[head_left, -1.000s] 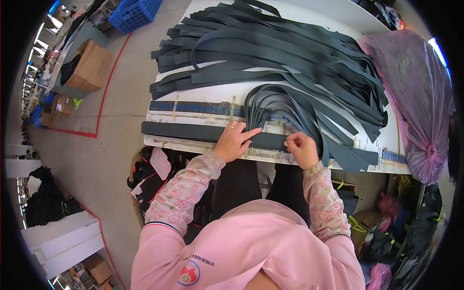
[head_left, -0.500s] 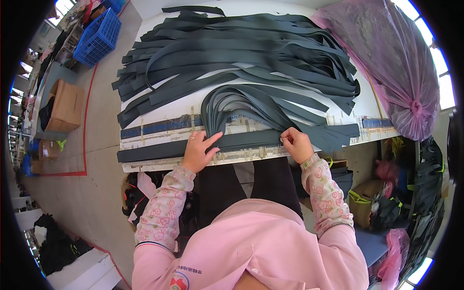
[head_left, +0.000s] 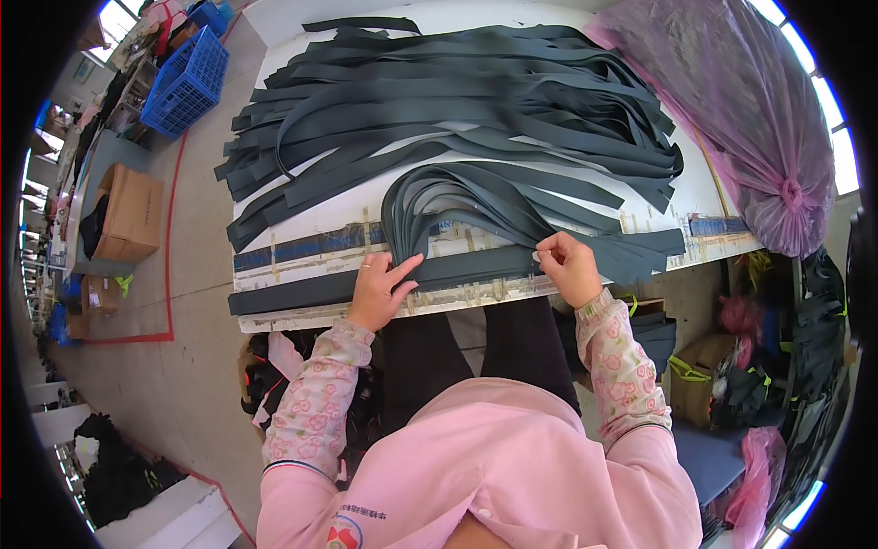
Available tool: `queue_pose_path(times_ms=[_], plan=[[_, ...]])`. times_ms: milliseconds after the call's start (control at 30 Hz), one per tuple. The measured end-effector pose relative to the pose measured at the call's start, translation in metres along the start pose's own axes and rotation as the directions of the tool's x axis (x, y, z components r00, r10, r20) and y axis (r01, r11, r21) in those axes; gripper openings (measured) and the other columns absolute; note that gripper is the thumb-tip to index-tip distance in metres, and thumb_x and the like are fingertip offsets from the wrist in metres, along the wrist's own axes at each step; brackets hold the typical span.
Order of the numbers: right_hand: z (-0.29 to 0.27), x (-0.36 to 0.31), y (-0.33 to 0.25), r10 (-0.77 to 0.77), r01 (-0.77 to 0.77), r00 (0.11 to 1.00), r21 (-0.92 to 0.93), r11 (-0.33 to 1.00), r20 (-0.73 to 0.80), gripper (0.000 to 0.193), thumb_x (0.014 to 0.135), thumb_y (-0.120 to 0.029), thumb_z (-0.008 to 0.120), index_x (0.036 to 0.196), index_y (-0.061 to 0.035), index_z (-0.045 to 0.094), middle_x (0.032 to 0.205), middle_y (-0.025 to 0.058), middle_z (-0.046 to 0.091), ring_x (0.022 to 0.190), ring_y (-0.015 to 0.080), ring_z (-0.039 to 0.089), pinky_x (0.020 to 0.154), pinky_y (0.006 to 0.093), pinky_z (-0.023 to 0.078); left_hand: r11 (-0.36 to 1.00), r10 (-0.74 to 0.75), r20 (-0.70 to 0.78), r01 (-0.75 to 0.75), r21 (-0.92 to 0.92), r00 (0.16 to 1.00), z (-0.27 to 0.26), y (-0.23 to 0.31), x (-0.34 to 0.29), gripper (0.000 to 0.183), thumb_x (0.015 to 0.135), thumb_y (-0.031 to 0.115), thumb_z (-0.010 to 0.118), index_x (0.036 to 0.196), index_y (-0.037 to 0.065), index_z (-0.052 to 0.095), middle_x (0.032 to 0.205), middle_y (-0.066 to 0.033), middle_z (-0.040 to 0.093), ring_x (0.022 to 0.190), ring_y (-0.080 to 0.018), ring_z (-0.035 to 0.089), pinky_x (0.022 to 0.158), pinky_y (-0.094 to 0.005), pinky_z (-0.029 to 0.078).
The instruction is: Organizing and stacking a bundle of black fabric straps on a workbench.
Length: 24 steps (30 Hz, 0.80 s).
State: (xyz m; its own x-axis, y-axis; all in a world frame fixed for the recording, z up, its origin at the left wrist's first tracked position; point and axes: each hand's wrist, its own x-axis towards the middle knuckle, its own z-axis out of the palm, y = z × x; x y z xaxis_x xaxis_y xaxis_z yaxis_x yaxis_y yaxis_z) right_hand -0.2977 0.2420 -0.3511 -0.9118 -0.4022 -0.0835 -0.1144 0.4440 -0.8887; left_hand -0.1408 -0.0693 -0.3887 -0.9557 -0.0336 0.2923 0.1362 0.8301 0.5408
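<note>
A flat dark grey-green fabric strip point(head_left: 302, 301) lies along the near edge of the white table point(head_left: 315, 203). My left hand point(head_left: 377, 291) rests on it with thumb and fingers apart, the fingertips at the foot of a looped bundle of similar strips point(head_left: 457, 188). The bundle arches up behind the flat strip and fans out to the right. My right hand point(head_left: 572, 270) is closed in a pinch at the flat strip, around a small whitish piece point(head_left: 538, 257) whose kind I cannot make out. Farther back, a large heap of the same strips point(head_left: 457, 82) spreads across the table.
A big bundle in pinkish plastic point(head_left: 732, 101) stands at the right end of the table. Worn tape point(head_left: 302, 252) runs along its front part. To the left are a blue crate point(head_left: 186, 82) and a cardboard box point(head_left: 133, 212). Bags and strips point(head_left: 732, 366) hang or lie at right.
My right hand has shifted slightly up and to the right along the strip, still pinched. The left hand keeps its place on the strip. The whole view has shifted a little.
</note>
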Motion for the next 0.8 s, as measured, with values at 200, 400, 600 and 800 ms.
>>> queue_pose_path(times_ms=[200,400,600,800], plan=[[0.06,-0.013,-0.012,0.027,-0.129,0.789,0.123,0.984,0.613,0.032,0.087,-0.01,0.068,0.118,-0.0025,0.064,0.067,0.0047,0.063,0.063,0.0128,0.06,0.06,0.0313,0.048,1.0,0.007,-0.015,-0.006,0.013,1.0,0.003,0.001,0.001,0.043,0.085,0.016,0.07,0.128,0.027,0.069,0.085,-0.0085,0.046,0.081,-0.0281,0.047,0.075,-0.04,0.042],[0.106,0.012,-0.05,-0.164,0.184,0.951,-0.051,0.982,0.261,0.034,0.086,-0.01,0.068,0.119,-0.0057,0.062,0.066,0.0103,0.062,0.06,0.0234,0.062,0.059,0.0367,0.049,0.998,0.058,0.02,-0.059,0.039,0.998,0.001,-0.003,-0.001,0.046,0.084,0.014,0.069,0.126,0.031,0.07,0.081,-0.0075,0.042,0.079,-0.0275,0.044,0.074,-0.0402,0.04],[0.15,-0.008,-0.042,-0.17,0.186,0.938,-0.023,0.982,0.301,0.01,0.084,-0.012,0.069,0.091,-0.0054,0.067,0.066,0.012,0.065,0.061,0.0289,0.064,0.061,0.0391,0.05,0.999,0.024,-0.01,-0.024,-0.028,1.0,0.0,-0.004,0.0,0.048,0.08,0.013,0.069,0.127,0.024,0.069,0.084,-0.0078,0.045,0.083,-0.0288,0.046,0.075,-0.0407,0.041],[0.165,-0.01,-0.039,-0.18,0.213,0.956,-0.129,0.968,0.23,0.009,0.083,-0.014,0.068,0.09,-0.009,0.067,0.065,0.0082,0.065,0.062,0.0306,0.063,0.074,0.041,0.047,0.999,0.033,-0.012,-0.034,-0.042,0.999,0.0,-0.004,-0.001,0.052,0.079,0.01,0.068,0.129,0.024,0.067,0.086,-0.0078,0.047,0.084,-0.0295,0.047,0.077,-0.0413,0.042]])
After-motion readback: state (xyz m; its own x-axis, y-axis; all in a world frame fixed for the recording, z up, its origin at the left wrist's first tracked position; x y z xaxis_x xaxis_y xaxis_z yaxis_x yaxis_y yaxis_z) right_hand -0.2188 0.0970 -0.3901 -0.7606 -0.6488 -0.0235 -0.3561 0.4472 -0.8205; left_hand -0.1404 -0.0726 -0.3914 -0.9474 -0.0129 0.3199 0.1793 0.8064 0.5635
